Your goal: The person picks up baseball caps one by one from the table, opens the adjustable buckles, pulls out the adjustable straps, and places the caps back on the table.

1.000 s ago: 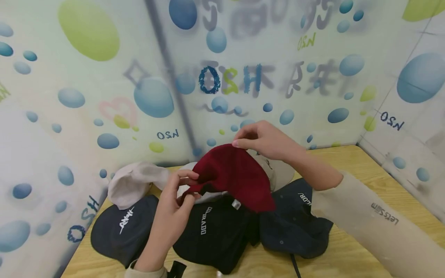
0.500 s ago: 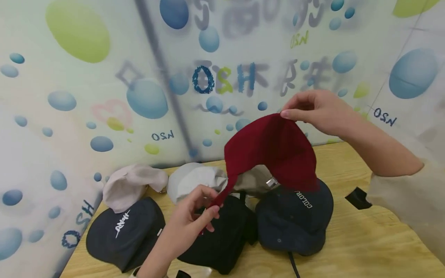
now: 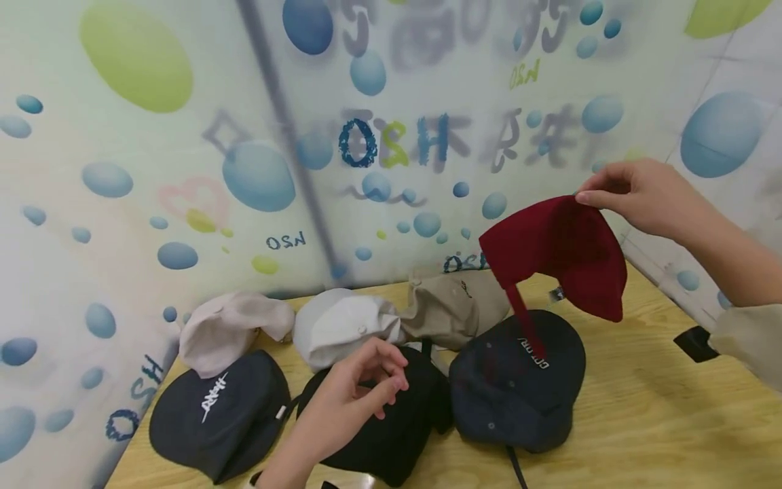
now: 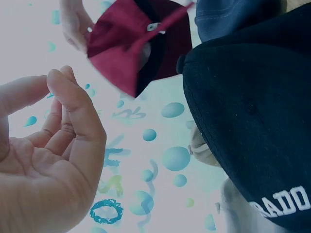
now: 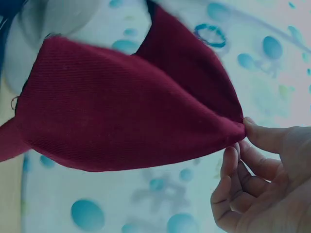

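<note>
Red cap (image 3: 544,244) hung above navy cap (image 3: 513,401), pinched by R hand (image 3: 650,200); L hand (image 3: 342,407), loosely curled, held nothing nr black cap (image 3: 406,438). Prob. carrying step; next move likely needed steady pinch.

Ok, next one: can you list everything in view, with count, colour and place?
Red cap: 1, deep red, raised at right
Pale cap: 1, pinkish white, back left
Grey-white cap: 1, light grey and white, back middle
Beige cap: 1, beige, back right
Left navy cap: 1, navy, white lettering, front left
Black cap: 1, black, front middle
Right navy cap: 1, navy, front right
Cord: 1, dark, below right navy cap
Table: 1, wood-coloured, under the caps
Backdrop: 1, white with blue and green spots, behind
Sleeve: 1, beige, right edge
Left hand: 1, bare, before black cap
Right hand: 1, bare, pinching red cap
</note>
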`<control>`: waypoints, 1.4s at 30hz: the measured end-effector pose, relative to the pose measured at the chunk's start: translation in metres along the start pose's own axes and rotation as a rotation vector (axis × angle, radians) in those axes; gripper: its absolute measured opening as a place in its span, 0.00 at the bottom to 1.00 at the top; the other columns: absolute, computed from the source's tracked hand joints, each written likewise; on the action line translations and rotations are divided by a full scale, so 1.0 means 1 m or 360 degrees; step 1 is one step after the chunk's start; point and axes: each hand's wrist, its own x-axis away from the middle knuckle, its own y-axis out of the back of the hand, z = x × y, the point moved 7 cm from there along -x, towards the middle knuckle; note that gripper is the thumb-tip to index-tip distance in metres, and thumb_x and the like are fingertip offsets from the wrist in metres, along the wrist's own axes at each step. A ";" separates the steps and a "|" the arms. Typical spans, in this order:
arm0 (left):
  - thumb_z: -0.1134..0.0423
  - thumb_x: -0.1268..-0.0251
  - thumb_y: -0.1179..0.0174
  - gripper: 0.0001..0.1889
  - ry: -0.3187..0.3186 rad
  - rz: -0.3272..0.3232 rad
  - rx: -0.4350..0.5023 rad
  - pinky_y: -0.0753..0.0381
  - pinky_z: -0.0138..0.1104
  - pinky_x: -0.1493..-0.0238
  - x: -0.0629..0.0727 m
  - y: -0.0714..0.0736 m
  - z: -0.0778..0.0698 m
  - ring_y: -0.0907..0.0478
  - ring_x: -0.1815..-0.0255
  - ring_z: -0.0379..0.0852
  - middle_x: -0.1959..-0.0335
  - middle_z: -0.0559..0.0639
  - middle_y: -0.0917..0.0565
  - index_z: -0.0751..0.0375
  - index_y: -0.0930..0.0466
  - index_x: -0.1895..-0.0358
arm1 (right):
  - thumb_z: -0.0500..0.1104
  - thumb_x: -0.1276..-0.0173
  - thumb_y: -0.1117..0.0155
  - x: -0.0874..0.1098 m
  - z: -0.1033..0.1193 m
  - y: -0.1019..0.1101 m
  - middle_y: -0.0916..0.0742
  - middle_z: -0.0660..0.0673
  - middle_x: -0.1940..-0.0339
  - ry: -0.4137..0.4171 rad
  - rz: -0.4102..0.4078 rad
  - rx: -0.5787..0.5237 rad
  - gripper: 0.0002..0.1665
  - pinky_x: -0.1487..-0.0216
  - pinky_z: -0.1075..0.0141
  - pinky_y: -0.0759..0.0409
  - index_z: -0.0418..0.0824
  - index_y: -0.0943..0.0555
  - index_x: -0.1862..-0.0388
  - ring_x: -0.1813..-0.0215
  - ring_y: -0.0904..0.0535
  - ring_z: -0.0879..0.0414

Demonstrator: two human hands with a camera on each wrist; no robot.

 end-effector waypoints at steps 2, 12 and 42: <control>0.60 0.26 0.43 0.13 0.0002 -0.0011 -0.0006 0.17 0.35 0.71 0.001 0.001 0.001 0.20 0.68 0.44 0.59 0.62 0.19 0.66 0.27 0.48 | 0.50 0.25 0.40 0.001 -0.012 -0.003 0.14 0.30 0.54 -0.0009 -0.0014 0.0050 0.21 0.59 0.54 0.27 0.33 0.18 0.48 0.50 0.23 0.37; 0.60 0.25 0.44 0.13 0.0016 -0.0040 -0.0022 0.17 0.36 0.70 0.004 0.005 0.006 0.20 0.68 0.44 0.60 0.62 0.18 0.66 0.27 0.47 | 0.43 0.29 0.36 0.011 -0.051 -0.045 0.12 0.37 0.67 0.0087 -0.0076 0.0262 0.13 0.67 0.58 0.26 0.33 0.16 0.56 0.65 0.19 0.45; 0.62 0.25 0.44 0.10 0.0039 -0.0071 -0.0115 0.17 0.34 0.69 0.001 0.009 0.013 0.20 0.69 0.45 0.61 0.60 0.17 0.65 0.25 0.50 | 0.39 0.35 0.31 0.010 -0.110 -0.112 0.14 0.37 0.72 0.0020 -0.0057 0.0211 0.11 0.65 0.51 0.23 0.30 0.17 0.63 0.68 0.21 0.45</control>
